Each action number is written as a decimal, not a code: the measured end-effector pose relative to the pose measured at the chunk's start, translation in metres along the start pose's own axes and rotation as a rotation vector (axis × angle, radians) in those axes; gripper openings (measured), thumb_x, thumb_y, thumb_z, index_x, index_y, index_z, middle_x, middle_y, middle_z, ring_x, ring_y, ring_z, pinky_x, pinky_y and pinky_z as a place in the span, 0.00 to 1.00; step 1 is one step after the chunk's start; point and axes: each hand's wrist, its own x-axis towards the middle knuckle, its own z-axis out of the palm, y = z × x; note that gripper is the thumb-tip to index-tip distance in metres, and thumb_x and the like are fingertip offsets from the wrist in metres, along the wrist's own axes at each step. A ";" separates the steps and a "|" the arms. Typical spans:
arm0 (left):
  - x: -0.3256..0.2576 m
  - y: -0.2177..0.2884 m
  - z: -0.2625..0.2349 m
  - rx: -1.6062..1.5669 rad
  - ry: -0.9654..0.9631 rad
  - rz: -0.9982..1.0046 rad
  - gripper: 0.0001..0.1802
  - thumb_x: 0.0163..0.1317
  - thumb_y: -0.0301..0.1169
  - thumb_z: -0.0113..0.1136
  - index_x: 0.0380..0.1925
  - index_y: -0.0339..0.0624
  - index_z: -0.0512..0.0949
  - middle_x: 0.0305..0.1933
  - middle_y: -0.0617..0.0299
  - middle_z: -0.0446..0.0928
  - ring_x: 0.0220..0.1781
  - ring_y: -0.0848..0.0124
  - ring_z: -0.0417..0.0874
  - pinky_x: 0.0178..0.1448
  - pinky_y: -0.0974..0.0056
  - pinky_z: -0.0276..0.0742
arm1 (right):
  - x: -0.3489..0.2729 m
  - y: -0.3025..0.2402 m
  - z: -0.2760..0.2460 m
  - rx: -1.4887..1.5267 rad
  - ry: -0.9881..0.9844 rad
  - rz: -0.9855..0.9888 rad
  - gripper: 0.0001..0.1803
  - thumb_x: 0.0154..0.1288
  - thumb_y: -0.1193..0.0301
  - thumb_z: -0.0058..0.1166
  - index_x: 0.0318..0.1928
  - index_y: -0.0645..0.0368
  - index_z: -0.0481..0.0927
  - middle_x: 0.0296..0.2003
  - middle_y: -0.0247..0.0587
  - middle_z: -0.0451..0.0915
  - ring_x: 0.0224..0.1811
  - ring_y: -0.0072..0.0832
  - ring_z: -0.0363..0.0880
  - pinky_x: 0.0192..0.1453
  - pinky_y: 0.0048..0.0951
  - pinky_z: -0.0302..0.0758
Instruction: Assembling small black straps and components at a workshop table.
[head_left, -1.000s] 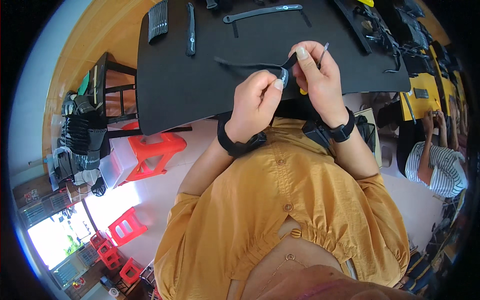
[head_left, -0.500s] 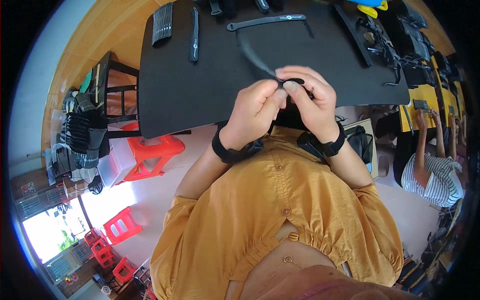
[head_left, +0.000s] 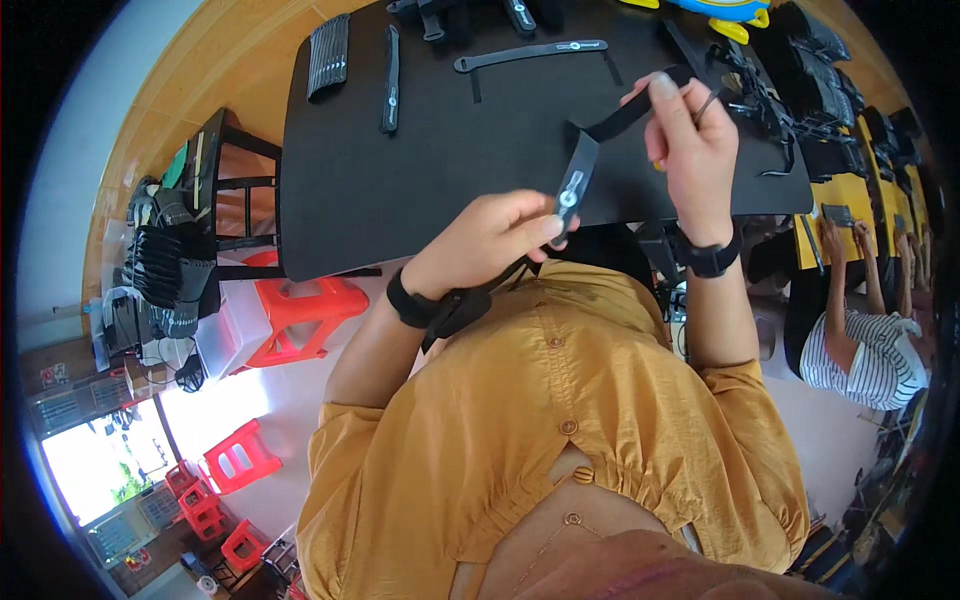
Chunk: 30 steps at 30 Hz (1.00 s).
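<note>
Head view: left hand (head_left: pixel 490 235) pinches the lower end of a flat black strap with a small round white mark (head_left: pixel 575 185), grip closed on it with thumb and fingers. Right hand (head_left: pixel 690 135) holds the strap's upper end, grip closed on it, fingers curled, with a thin dark cord (head_left: pixel 706 103) sticking out by the fingertips. Strap bends between the hands, held above the near edge of the black tabletop (head_left: pixel 450 170), toward its right side. Both wrists wear black bands.

Rest, same view: another long black strap (head_left: pixel 530 54) lies flat near the far edge, a short black strap (head_left: pixel 390 66) toward the far left corner, and a stack of black straps (head_left: pixel 329 55) just left of it. Orange plastic stool (head_left: pixel 300 315) stands on the floor below the tabletop's left near corner. Person in a striped shirt (head_left: pixel 860 355) sits at the right.
</note>
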 end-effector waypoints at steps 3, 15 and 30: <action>0.014 0.010 0.000 -0.208 0.042 0.038 0.21 0.72 0.33 0.52 0.59 0.32 0.69 0.57 0.51 0.76 0.54 0.65 0.81 0.57 0.64 0.78 | -0.018 -0.008 0.012 -0.078 -0.085 0.014 0.09 0.72 0.69 0.53 0.39 0.60 0.84 0.24 0.26 0.79 0.21 0.11 0.73 0.25 0.15 0.67; 0.048 0.016 -0.003 -0.193 0.059 0.251 0.16 0.64 0.18 0.46 0.51 0.31 0.72 0.44 0.59 0.78 0.48 0.70 0.80 0.54 0.65 0.78 | -0.048 -0.005 0.020 -0.068 -0.233 -0.138 0.07 0.68 0.72 0.56 0.42 0.62 0.83 0.33 0.37 0.84 0.28 0.19 0.79 0.32 0.20 0.75; 0.026 0.012 0.007 -0.376 -0.021 -0.099 0.15 0.74 0.39 0.49 0.42 0.35 0.75 0.21 0.79 0.60 0.20 0.87 0.56 0.22 0.78 0.50 | -0.017 0.009 0.002 0.549 -0.058 0.355 0.12 0.75 0.65 0.47 0.40 0.60 0.77 0.38 0.45 0.84 0.18 0.17 0.70 0.23 0.16 0.65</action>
